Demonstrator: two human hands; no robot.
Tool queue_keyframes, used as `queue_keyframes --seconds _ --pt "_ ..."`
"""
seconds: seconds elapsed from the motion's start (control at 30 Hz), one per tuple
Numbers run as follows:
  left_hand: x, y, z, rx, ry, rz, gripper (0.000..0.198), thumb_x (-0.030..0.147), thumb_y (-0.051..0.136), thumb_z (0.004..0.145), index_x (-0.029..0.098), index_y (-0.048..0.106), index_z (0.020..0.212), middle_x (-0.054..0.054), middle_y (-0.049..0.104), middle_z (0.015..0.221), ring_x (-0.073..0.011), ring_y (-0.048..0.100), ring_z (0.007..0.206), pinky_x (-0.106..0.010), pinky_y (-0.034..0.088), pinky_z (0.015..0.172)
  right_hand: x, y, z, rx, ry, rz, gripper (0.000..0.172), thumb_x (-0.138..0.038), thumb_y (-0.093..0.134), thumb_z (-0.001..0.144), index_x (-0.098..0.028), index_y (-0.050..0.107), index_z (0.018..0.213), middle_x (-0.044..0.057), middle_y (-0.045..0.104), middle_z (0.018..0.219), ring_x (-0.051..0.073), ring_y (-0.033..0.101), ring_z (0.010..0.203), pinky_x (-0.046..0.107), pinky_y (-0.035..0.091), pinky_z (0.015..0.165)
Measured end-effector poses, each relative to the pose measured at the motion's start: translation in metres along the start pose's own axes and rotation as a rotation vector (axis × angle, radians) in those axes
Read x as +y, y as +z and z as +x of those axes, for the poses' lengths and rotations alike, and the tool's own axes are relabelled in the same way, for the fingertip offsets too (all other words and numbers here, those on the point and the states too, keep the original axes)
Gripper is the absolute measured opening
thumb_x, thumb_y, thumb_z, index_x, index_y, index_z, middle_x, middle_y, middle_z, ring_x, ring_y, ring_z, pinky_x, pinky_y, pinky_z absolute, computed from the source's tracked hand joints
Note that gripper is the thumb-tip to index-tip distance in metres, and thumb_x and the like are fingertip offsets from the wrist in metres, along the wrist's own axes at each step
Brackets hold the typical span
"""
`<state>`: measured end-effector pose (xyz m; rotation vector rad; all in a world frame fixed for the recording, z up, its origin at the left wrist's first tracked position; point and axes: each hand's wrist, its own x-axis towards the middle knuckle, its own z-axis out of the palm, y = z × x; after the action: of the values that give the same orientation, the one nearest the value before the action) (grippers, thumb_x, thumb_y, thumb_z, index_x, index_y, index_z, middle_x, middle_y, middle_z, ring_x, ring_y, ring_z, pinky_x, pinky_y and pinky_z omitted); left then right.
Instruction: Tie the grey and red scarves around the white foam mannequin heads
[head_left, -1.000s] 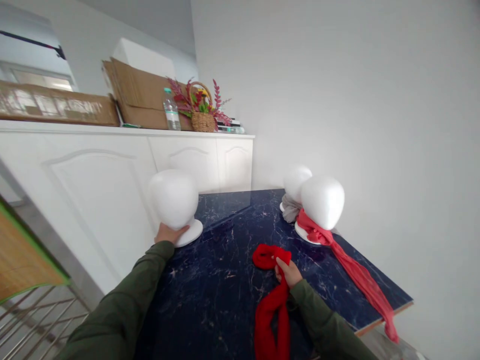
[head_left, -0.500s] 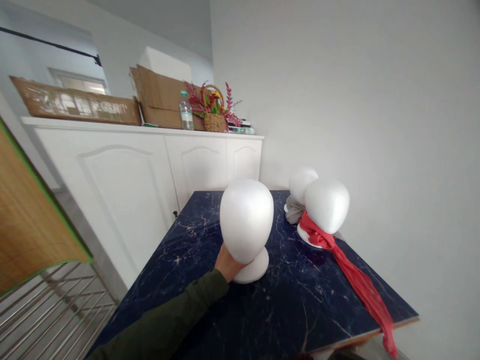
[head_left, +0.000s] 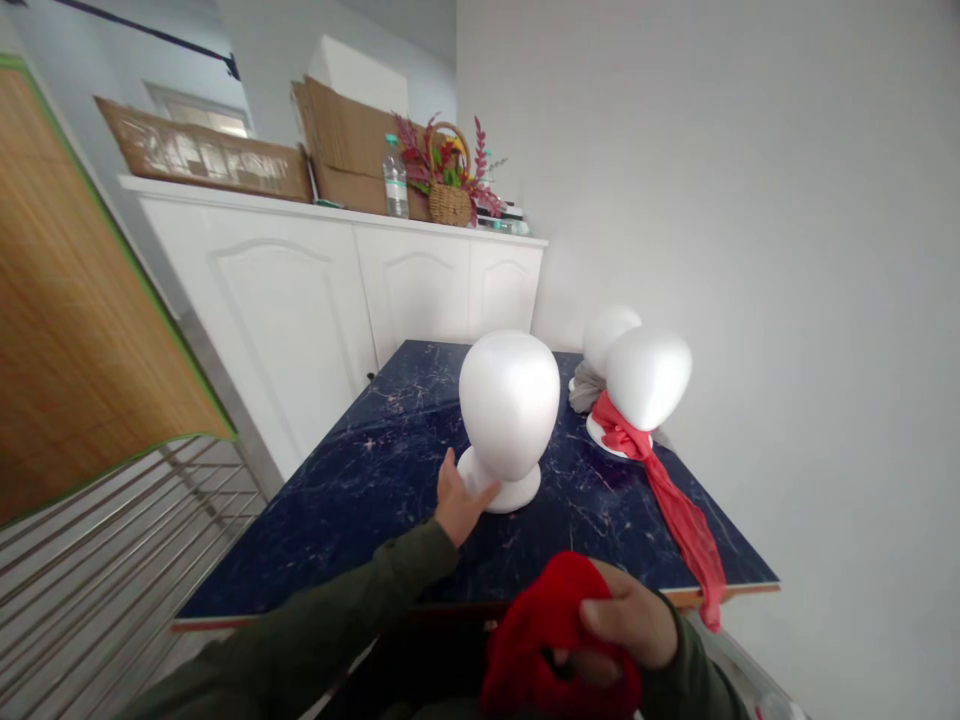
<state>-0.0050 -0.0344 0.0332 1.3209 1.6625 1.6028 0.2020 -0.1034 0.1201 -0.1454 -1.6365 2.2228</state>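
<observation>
Red scarf (head_left: 555,630) bunched and pinched in my right fingers (head_left: 621,618); just ahead, my left fingers (head_left: 452,490) spread against the round base of a white foam head (head_left: 510,405) on the marble bench (head_left: 322,530).

Red scarf (head_left: 536,640) bunched in right hand (head_left: 626,625)

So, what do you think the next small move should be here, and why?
Probably bring the bunched red scarf in the right hand to the bare foam head: the left hand is right at its white base, and the neighbouring foam head already wears a coral-red scarf.
</observation>
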Motion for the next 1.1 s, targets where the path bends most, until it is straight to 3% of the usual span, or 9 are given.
queue_keyframes --seconds 0.07,0.17,0.27,0.33,0.5,0.63,0.83,0.97,1.1 --pt "0.006 -0.02 -0.029 -0.074 0.089 -0.162 0.081 0.05 0.053 0.07 0.013 0.019 0.134 -0.017 0.02 0.14 -0.0293 0.017 0.13 -0.046 0.011 0.107 -0.01 -0.002 -0.001 0.112 -0.054 0.106 0.041 -0.048 0.046 0.08 -0.009 0.056 0.073 -0.006 0.036 0.039 0.003 0.027 0.03 0.015 0.022 0.031" --pt "0.034 -0.039 -0.061 -0.534 0.277 -0.373 0.077 0.054 0.052 0.071 0.02 0.025 0.133 -0.012 0.037 0.133 -0.0281 0.031 0.124 -0.044 0.019 0.105 -0.027 -0.001 0.006 0.061 -0.036 0.134 0.04 -0.046 0.046 0.08 -0.007 0.057 0.074 -0.006 0.035 0.038 0.004 0.028 0.029 0.015 0.022 0.03" --pt "0.067 -0.04 -0.06 -1.073 0.31 -0.287 0.07 0.043 0.069 0.059 0.017 0.047 0.12 -0.011 0.056 0.114 -0.0276 0.049 0.107 -0.04 0.033 0.097 -0.039 -0.002 0.018 -0.038 0.005 0.078 0.041 -0.045 0.049 0.078 -0.006 0.058 0.077 -0.005 0.038 0.039 0.004 0.029 0.03 0.015 0.021 0.03" --pt "0.077 -0.04 -0.045 -1.236 0.231 -0.227 0.044 0.037 0.066 0.065 0.014 0.06 0.101 -0.008 0.063 0.096 -0.0231 0.057 0.091 -0.035 0.041 0.087 -0.045 -0.005 0.022 -0.055 -0.004 0.046 0.039 -0.045 0.051 0.077 -0.006 0.057 0.078 -0.006 0.038 0.039 0.003 0.029 0.03 0.014 0.022 0.03" --pt "0.069 -0.069 -0.01 -0.867 -0.174 -0.446 0.027 0.036 0.062 0.068 0.013 0.063 0.081 -0.004 0.065 0.07 -0.0149 0.058 0.062 -0.025 0.045 0.061 -0.057 -0.023 0.005 0.125 -0.016 -0.024 0.039 -0.051 0.052 0.075 -0.012 0.056 0.079 -0.008 0.034 0.037 0.002 0.024 0.028 0.013 0.021 0.03" --pt "0.072 -0.101 0.002 -0.584 -0.303 -0.681 0.026 0.036 0.066 0.062 0.015 0.062 0.077 -0.003 0.065 0.068 -0.0157 0.059 0.062 -0.026 0.047 0.062 -0.062 -0.036 -0.009 0.215 0.132 -0.151 0.042 -0.053 0.06 0.068 -0.012 0.056 0.077 -0.007 0.037 0.038 0.002 0.027 0.03 0.015 0.021 0.031" --pt "0.078 -0.118 0.007 -0.547 -0.091 -0.396 0.027 0.039 0.061 0.07 0.013 0.062 0.08 -0.004 0.065 0.073 -0.0154 0.059 0.068 -0.024 0.047 0.064 -0.044 -0.053 0.0 0.197 0.231 -0.2 0.039 -0.048 0.061 0.069 -0.011 0.052 0.077 -0.006 0.043 0.041 0.002 0.03 0.032 0.015 0.021 0.031" --pt "0.072 -0.122 0.005 -0.522 -0.261 -0.601 0.03 0.044 0.061 0.069 0.014 0.059 0.073 -0.002 0.062 0.065 -0.0115 0.055 0.057 -0.021 0.045 0.056 -0.029 -0.059 0.007 0.189 0.278 -0.246 0.043 -0.046 0.059 0.071 -0.008 0.053 0.092 -0.007 0.044 0.041 0.003 0.032 0.032 0.015 0.024 0.032" --pt "0.072 -0.138 0.009 -0.853 -0.429 -0.624 0.039 0.049 0.065 0.061 0.015 0.058 0.079 -0.002 0.063 0.07 -0.0111 0.056 0.059 -0.02 0.044 0.056 -0.029 -0.06 0.013 0.224 0.327 -0.382 0.049 -0.035 0.065 0.067 -0.01 0.052 0.108 -0.004 0.053 0.056 0.003 0.039 0.039 0.015 0.029 0.036"
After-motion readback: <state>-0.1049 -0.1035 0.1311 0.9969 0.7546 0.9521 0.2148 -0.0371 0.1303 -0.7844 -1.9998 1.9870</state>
